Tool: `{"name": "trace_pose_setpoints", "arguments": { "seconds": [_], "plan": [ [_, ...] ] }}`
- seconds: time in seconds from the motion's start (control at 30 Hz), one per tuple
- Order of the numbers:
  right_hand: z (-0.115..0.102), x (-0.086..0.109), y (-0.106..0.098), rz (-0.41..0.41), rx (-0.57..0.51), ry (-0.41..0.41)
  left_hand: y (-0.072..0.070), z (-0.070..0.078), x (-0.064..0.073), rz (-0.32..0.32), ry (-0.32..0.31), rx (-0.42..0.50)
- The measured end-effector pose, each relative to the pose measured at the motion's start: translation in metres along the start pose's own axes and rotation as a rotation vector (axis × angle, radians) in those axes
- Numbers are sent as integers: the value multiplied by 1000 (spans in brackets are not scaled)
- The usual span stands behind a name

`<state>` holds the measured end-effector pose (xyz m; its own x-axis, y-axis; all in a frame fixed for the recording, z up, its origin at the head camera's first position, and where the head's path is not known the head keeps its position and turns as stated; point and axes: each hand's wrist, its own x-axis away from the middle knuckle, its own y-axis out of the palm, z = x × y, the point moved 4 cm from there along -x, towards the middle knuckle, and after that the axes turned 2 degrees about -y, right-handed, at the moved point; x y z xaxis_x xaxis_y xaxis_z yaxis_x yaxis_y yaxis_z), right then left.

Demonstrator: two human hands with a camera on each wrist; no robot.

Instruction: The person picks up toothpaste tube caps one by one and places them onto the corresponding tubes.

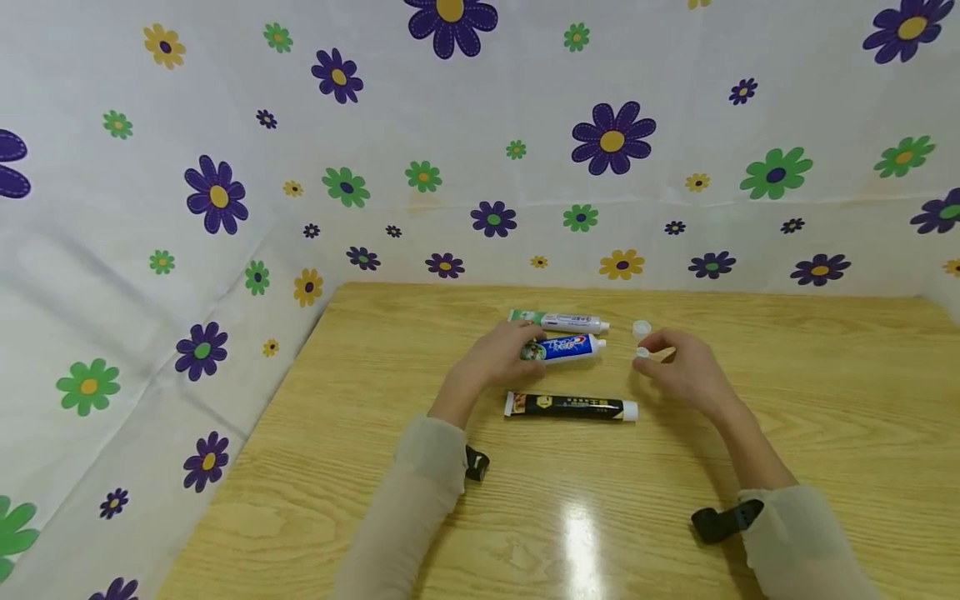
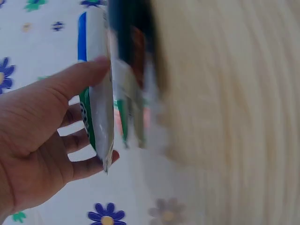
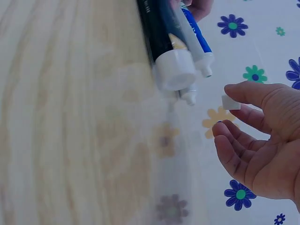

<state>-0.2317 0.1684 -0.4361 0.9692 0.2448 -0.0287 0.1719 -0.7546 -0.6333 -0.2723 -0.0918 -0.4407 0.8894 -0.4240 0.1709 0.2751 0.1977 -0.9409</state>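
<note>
My left hand (image 1: 501, 353) grips the tail end of a blue and white toothpaste tube (image 1: 572, 347), thumb on one side and fingers on the other. The tube's white nozzle is uncapped and points right. To the right of it, my right hand (image 1: 692, 372) pinches a small white cap (image 3: 230, 102) between thumb and index finger, apart from the nozzle. Behind the blue tube lies a green and white toothpaste tube (image 1: 576, 322), also with its nozzle bare. A second white cap (image 1: 641, 328) sits on the table just beyond the right fingertips.
Nearer than the blue tube, a black toothpaste tube (image 1: 572, 407) with a white cap on lies crosswise. All rest on a wood-grain table (image 1: 360, 392). A flower-printed white cloth (image 1: 480, 108) hangs behind the table and along its left side.
</note>
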Motion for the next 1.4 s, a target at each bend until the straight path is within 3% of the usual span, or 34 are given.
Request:
{"name": "trace_pose_setpoints", "arguments": {
  "seconds": [0.17, 0.37, 0.57, 0.73, 0.93, 1.03, 1.4],
  "plan": [
    [-8, 1, -6, 64, -15, -42, -11, 12, 13, 98, 11, 7],
    [-20, 5, -7, 115, -24, -76, -24, 24, 34, 237, 71, 54],
    [-30, 25, -15, 163, -41, -88, -24, 36, 47, 289, 77, 18],
    [-36, 40, -26, 207, 12, -117, -25, 51, 53, 336, 137, -36],
    [-47, 36, -20, 157, 15, -170, -35, 44, 71, 421, 131, -39],
    [-51, 33, -18, 149, 15, -174, -41, 42, 77, 452, 161, -43],
    [-61, 30, -18, 211, 50, -277, -53, 43, 83, 508, 257, -74]
  ]
}}
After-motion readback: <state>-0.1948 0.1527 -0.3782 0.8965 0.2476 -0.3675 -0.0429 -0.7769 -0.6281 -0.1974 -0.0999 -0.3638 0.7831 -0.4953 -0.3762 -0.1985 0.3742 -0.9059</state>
